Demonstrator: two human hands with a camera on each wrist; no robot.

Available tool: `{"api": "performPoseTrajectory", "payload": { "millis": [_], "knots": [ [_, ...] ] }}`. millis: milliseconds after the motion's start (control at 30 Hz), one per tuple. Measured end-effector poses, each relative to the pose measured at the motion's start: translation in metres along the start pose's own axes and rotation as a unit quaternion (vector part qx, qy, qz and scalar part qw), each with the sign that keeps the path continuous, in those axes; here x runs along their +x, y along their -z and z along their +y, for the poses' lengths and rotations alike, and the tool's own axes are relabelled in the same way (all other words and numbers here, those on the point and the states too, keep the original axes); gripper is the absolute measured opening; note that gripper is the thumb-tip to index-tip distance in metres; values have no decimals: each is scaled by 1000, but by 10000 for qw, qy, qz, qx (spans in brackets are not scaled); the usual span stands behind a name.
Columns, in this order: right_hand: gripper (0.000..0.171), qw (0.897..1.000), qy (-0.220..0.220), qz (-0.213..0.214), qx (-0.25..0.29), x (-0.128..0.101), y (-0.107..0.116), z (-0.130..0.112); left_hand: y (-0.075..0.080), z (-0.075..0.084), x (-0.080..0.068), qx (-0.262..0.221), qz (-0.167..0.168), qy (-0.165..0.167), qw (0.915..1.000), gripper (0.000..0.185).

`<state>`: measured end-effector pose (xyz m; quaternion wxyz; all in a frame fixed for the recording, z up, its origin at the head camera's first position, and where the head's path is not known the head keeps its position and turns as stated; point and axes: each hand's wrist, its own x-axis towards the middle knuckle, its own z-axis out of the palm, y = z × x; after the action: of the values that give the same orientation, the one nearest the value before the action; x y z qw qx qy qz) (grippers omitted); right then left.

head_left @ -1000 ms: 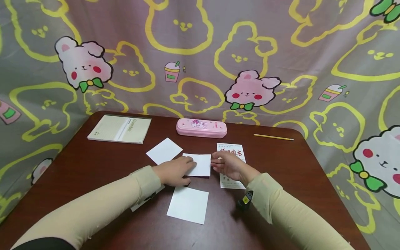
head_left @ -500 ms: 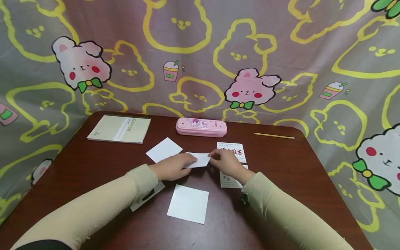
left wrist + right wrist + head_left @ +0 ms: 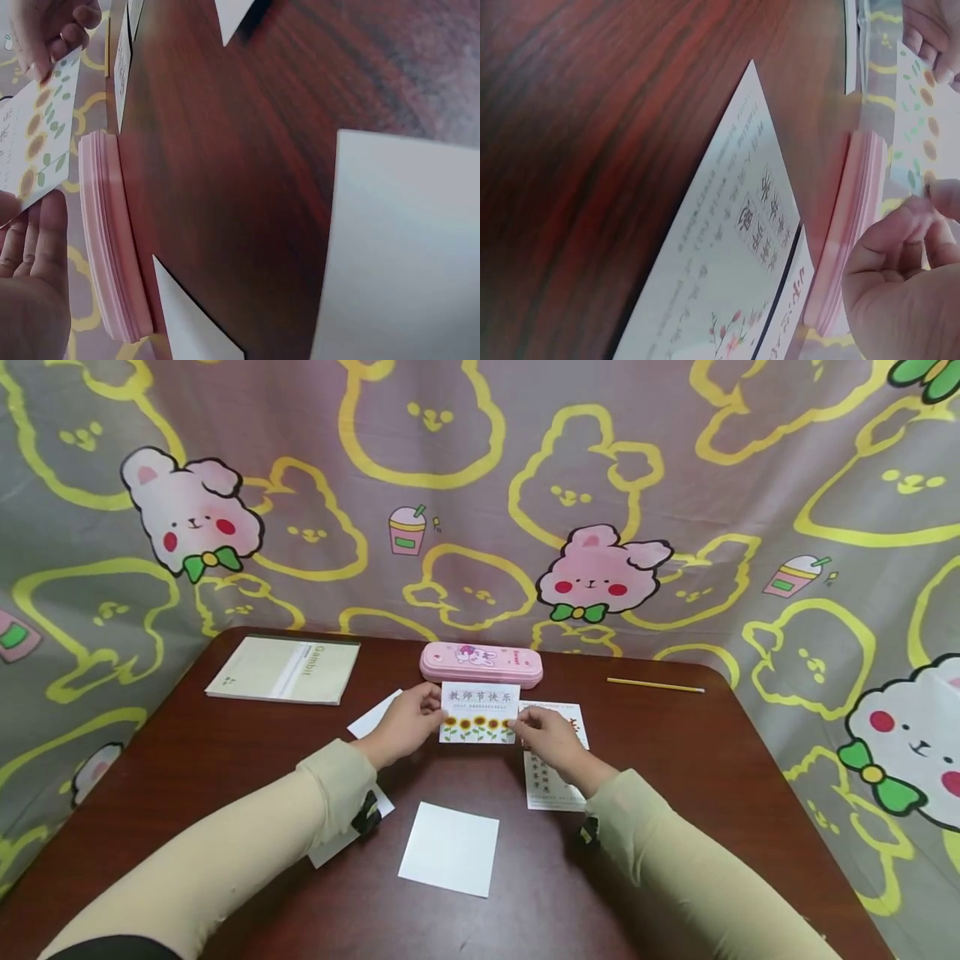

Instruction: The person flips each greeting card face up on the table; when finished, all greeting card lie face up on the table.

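Backdrop was a grey-mauve cloth (image 3: 480, 485) covered in yellow bunny outlines and pink bunnies, draped behind a dark reddish wooden tabletop (image 3: 187, 760).

Count of stuff on it: one pink pencil case (image 3: 481, 663) at the back middle, one yellow pencil (image 3: 655, 685) off to the right of it, one pale green notebook (image 3: 285, 669) at the back left. Blank white paper squares: three that could be made out, one near the front middle (image 3: 450, 859), one poking out behind the left hand (image 3: 372, 716), and one mostly hidden under the left sleeve (image 3: 337, 843). Plus printed cards (image 3: 551, 768) with red characters lying flat under the right wrist; the right wrist view showed two of them overlapping.

Then the one card that mattered: a sunflower card (image 3: 479, 712), white with a row of sunflowers along the bottom and a line of characters on top. It was held up off the tabletop, upright and facing the person, just in front of the pencil case. The left hand (image 3: 407, 722) pinched its left edge, thumb in front and fingers behind. The right hand (image 3: 543, 737) pinched the right edge with curled fingers. So the card sat right between the two hands, touching both.
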<state>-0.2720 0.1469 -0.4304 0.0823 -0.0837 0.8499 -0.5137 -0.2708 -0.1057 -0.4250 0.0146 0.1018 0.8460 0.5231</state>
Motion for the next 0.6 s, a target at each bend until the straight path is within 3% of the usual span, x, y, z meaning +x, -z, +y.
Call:
{"api": "performPoseTrajectory", "payload": {
  "millis": [100, 300, 467, 600],
  "knots": [
    [15, 9999, -90, 58, 63, 0, 0, -1, -2, -3, 2, -77, 82, 97, 9999, 15],
    [16, 9961, -529, 98, 698, 13, -5, 2, -7, -7, 12, -102, 337, 391, 9986, 23],
    [16, 9950, -884, 71, 470, 28, -6, 7, -14, -7, 17, 40, 339, 773, 9964, 41],
    [14, 9935, -1113, -77, 230, 35, -3, 10, -20, -3, 16, 303, 106, 749, 9967, 50]
  ]
}}
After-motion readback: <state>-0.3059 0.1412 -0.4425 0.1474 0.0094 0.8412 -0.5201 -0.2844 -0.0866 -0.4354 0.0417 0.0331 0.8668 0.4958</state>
